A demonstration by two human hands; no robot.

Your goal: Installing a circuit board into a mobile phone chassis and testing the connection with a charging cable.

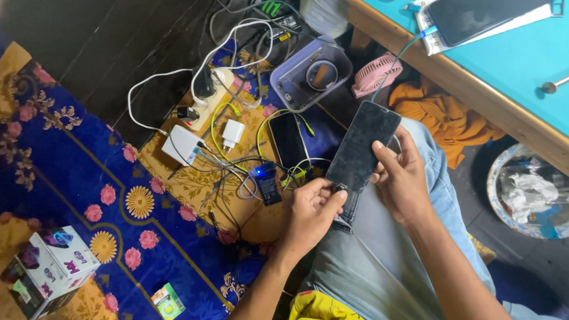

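Both hands work over the person's lap in the head view. Left hand: fingers curled, thumb and fingertips pinching the lower end of a dark phone. Right hand: cupped along the phone's right edge, forefinger laid flat on the glass, thumb hidden behind. Phone tilted, top end pointing up and to the right, bottom end over the grey-trousered thigh; glass face up, screen dark.

Left of the phone, touching nothing: a second dark phone lying flat on the patterned rug, with a yellow-green cable looped beside it. Further left, a white power strip carrying a black plug and white chargers; tangled cables between strip and knee. Small black device with a blue light just beside the left hand's knuckles.

Above: lavender plastic bin, pink handheld fan near the phone's top end. Wooden table edge runs diagonally at upper right, close to the right hand; teal top holds another phone.

Open rug at lower left, bounded by a white carton.
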